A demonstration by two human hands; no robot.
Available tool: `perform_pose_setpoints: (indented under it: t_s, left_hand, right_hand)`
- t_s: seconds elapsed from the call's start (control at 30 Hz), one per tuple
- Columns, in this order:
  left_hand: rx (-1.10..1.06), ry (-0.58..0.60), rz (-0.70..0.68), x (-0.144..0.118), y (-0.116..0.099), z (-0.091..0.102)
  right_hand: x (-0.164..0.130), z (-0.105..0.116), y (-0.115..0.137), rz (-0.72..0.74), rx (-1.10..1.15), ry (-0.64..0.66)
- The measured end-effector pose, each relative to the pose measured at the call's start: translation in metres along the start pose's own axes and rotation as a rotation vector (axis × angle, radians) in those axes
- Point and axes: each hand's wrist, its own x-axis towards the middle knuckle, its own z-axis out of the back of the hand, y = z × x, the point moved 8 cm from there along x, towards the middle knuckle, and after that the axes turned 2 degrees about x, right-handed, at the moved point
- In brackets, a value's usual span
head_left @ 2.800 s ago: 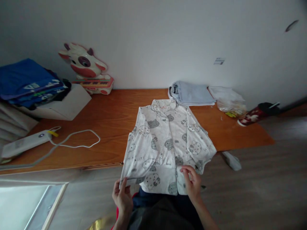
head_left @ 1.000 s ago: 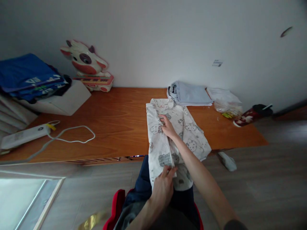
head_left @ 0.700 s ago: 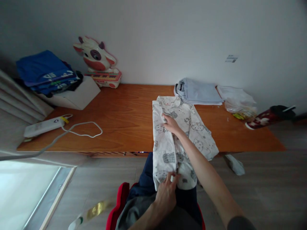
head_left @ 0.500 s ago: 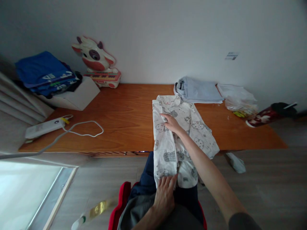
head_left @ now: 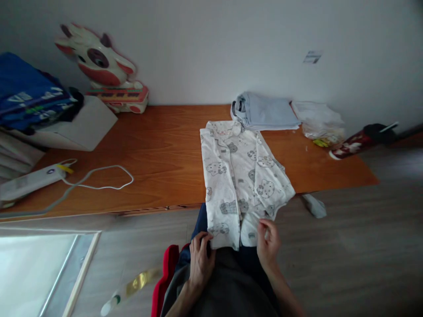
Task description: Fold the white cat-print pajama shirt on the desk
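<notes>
A white pyjama shirt [head_left: 243, 176] with grey cat prints lies collar-away on the wooden table [head_left: 165, 145]. Its lower part hangs over the front edge onto my lap. The shirt's left side is folded inward over the middle, while the right side still spreads out flat. My left hand [head_left: 200, 259] sits at the lower left corner of the hem, fingers curled on the fabric. The fingertips of my right hand [head_left: 268, 244] touch the hem at the lower right; whether they pinch it is unclear.
A folded light-blue garment [head_left: 262, 112] lies behind the collar, with a plastic bag [head_left: 319, 121] and a dark red bottle [head_left: 357, 141] to its right. At left are a white power strip [head_left: 29, 182] with its cable, a white box [head_left: 76, 130], blue folded clothes [head_left: 26, 97] and a cow toy [head_left: 95, 59].
The left side of the shirt was folded inward. My right hand then left the chest area and dropped to the lower right hem; my left hand stayed at the bottom hem.
</notes>
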Motion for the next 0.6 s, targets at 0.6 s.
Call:
perform_pose_setpoints:
  t_s: [0.6]
  left_hand:
    - [-0.367,-0.235,0.080,-0.032,0.002,0.051]
  right_hand:
    - [-0.030,0.022,-0.029,-0.363,-0.061,0.479]
